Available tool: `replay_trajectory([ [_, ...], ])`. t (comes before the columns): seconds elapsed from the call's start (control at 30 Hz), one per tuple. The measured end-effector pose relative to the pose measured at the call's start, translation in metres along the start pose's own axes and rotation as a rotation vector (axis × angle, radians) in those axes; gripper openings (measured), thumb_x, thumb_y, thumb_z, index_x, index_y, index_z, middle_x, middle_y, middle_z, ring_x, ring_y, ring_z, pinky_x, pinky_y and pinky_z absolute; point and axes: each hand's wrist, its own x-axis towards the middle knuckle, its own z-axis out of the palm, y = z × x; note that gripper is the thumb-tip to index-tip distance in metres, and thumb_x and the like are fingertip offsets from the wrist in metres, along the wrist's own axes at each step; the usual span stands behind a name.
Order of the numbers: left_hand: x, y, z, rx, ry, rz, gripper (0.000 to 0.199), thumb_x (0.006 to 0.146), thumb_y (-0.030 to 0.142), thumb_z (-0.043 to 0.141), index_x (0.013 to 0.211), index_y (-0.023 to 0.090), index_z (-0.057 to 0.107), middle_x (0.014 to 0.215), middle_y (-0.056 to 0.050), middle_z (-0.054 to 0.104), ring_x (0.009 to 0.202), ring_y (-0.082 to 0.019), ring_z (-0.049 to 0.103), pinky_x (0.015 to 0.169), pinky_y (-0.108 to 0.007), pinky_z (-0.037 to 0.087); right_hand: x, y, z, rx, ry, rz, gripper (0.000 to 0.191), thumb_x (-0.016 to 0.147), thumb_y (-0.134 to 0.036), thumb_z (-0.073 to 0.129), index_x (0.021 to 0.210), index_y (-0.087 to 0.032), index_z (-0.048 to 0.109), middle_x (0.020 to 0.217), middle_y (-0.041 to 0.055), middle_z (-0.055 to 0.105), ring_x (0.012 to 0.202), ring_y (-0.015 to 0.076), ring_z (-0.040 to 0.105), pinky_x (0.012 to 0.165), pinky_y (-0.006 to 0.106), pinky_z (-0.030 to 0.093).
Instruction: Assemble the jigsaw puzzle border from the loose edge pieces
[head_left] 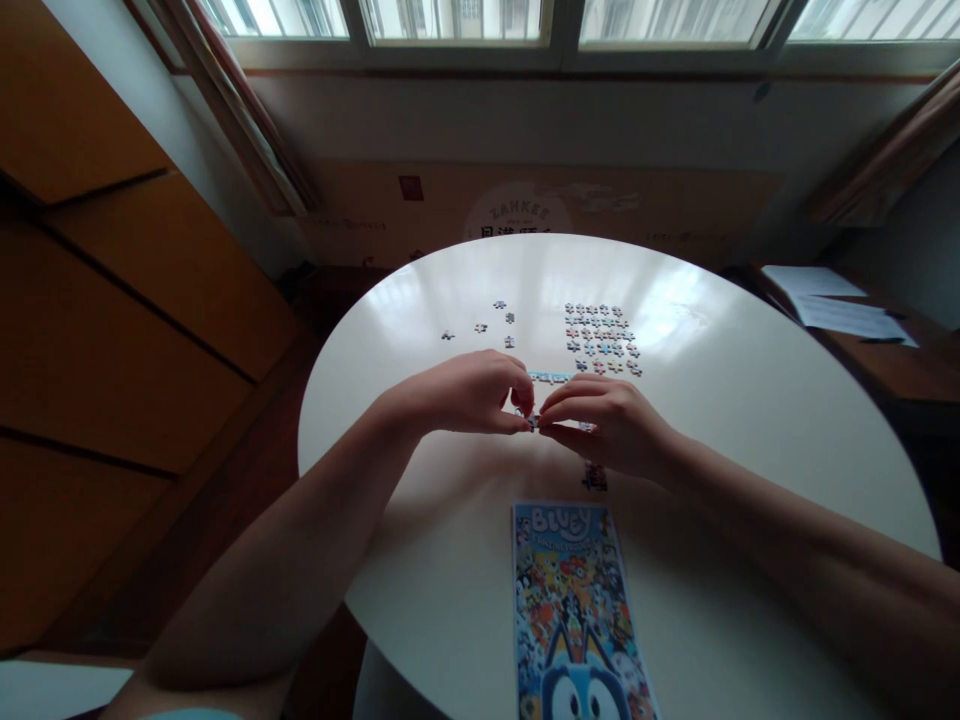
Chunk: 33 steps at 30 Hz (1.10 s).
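Note:
Over the middle of the round table, my left hand [476,392] pinches a small jigsaw puzzle piece [532,423] between thumb and forefinger. My right hand [611,418] meets it from the other side, its fingertips closed at the edge of the same small piece or one joined to it; the exact grip is partly hidden. Just beyond my fingertips lies a joined strip of puzzle edge [551,378], light blue. More joined pieces [595,476] show below my right hand, which covers part of them.
Loose pieces [600,338] lie in rows at the back right, and several scattered ones [480,328] at the back left. A Bluey picture sheet or box lid [574,600] lies nearest me on the white table [750,480]. Papers [847,305] rest on a side surface at right.

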Motion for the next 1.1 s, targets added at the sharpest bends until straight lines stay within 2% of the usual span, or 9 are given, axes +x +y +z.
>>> replay_trajectory([
  [0.3, 0.003, -0.001, 0.002, -0.012, -0.009, -0.023, 0.014, 0.079, 0.031, 0.075, 0.089, 0.024, 0.08, 0.087, -0.003, 0.074, 0.08, -0.018, 0.065, 0.073, -0.029, 0.046, -0.001, 0.002, 0.0, 0.068, -0.001, 0.027, 0.012, 0.095, -0.029, 0.068, 0.088, -0.027, 0.078, 0.092, 0.0014, 0.079, 0.083, 0.0185, 0.073, 0.076, 0.033, 0.057],
  [0.6, 0.003, -0.018, 0.0, -0.039, 0.048, -0.123, 0.018, 0.078, 0.027, 0.076, 0.094, 0.023, 0.082, 0.092, -0.005, 0.075, 0.081, -0.018, 0.066, 0.078, -0.03, 0.047, -0.003, 0.004, 0.0, 0.083, -0.061, 0.049, 0.011, 0.094, -0.029, 0.069, 0.09, -0.028, 0.079, 0.096, 0.0016, 0.08, 0.088, 0.02, 0.073, 0.077, 0.035, 0.058],
  [0.83, 0.005, -0.025, 0.003, -0.017, 0.09, -0.035, 0.018, 0.079, 0.025, 0.075, 0.096, 0.025, 0.081, 0.106, -0.004, 0.076, 0.096, -0.021, 0.068, 0.092, -0.033, 0.048, -0.005, 0.006, 0.0, 0.098, -0.087, 0.029, 0.011, 0.093, -0.027, 0.069, 0.091, -0.027, 0.079, 0.096, 0.0021, 0.079, 0.086, 0.0191, 0.073, 0.077, 0.033, 0.057],
  [1.1, 0.007, -0.034, 0.008, -0.008, 0.092, 0.074, 0.018, 0.081, 0.024, 0.074, 0.098, 0.022, 0.08, 0.109, -0.005, 0.077, 0.097, -0.018, 0.071, 0.091, -0.03, 0.052, -0.006, 0.009, 0.0, 0.078, -0.105, -0.008, 0.01, 0.094, -0.025, 0.069, 0.094, -0.024, 0.079, 0.096, 0.0028, 0.079, 0.086, 0.0183, 0.073, 0.077, 0.031, 0.057],
])
